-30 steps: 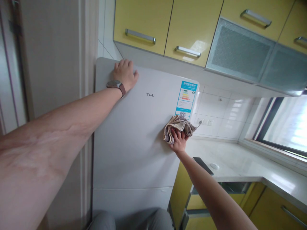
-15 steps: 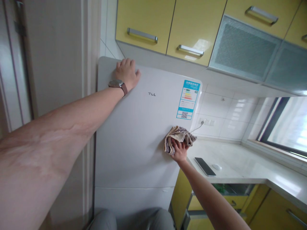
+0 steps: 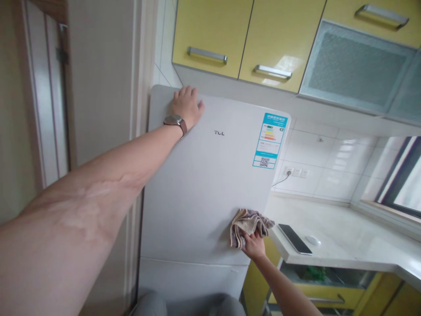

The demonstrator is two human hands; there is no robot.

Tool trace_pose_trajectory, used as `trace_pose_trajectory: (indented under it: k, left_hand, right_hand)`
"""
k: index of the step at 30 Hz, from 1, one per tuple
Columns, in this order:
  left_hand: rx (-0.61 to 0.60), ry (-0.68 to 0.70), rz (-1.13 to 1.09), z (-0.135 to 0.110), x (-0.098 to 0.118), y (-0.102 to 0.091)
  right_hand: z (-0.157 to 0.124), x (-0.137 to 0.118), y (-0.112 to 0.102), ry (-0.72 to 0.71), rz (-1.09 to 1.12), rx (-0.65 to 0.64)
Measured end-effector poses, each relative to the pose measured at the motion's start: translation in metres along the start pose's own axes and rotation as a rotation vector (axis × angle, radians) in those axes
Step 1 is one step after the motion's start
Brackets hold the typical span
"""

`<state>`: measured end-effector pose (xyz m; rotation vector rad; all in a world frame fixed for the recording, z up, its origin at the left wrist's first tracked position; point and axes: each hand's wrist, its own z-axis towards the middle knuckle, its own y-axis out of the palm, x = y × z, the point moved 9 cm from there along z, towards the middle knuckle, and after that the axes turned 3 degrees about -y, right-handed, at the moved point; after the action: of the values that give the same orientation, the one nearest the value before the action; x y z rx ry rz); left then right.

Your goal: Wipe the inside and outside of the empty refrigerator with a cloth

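Note:
A grey refrigerator (image 3: 197, 193) with a TCL logo stands upright before me. My left hand (image 3: 187, 105) rests at its top edge, fingers stretched over the upper left part of the door; a watch (image 3: 174, 120) is on that wrist. Lower down, near the door's right edge, my right hand (image 3: 255, 245) grips a crumpled brown and beige cloth (image 3: 249, 224) and presses it to the door surface. Some of the right fingers are hidden in the folds. A blue and white energy label (image 3: 270, 140) is stuck at the upper right of the door.
Yellow wall cabinets (image 3: 210, 26) hang above the refrigerator. On the white countertop (image 3: 329, 224) to the right lie a dark flat keyboard-like object (image 3: 295, 239) and a white mouse (image 3: 313, 240). A cord runs to the wall socket (image 3: 288, 172). A door frame (image 3: 101, 79) borders the left.
My right hand has slid the cloth downward along the door's right side. My left hand keeps its place on the refrigerator top. The view has shifted slightly left.

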<state>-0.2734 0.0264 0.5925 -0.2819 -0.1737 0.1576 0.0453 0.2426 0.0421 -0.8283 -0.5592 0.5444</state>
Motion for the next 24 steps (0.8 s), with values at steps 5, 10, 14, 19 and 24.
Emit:
trace_pose_trajectory:
  k: [5, 10, 14, 19, 24]
  left_hand:
    - [-0.034, -0.013, -0.055, -0.002, 0.002, -0.002]
    - [-0.085, 0.021, -0.216, -0.005, 0.009, -0.004]
    - [-0.083, -0.007, -0.208, -0.003, 0.006, -0.002]
    - [-0.069, -0.036, -0.199, 0.002, 0.000, 0.002]
    - [-0.026, -0.017, -0.051, 0.004, 0.002, -0.001]
  right_hand:
    - [-0.026, -0.013, 0.028, -0.189, 0.109, -0.196]
    - [-0.001, -0.012, -0.045, -0.631, 0.157, -0.171]
    - [0.051, -0.004, -0.135, -0.921, 0.073, -0.096]
    - [0.166, 0.022, -0.248, -0.813, -0.187, -0.007]
    - [0.269, 0.030, -0.398, -0.526, -0.185, 0.375]
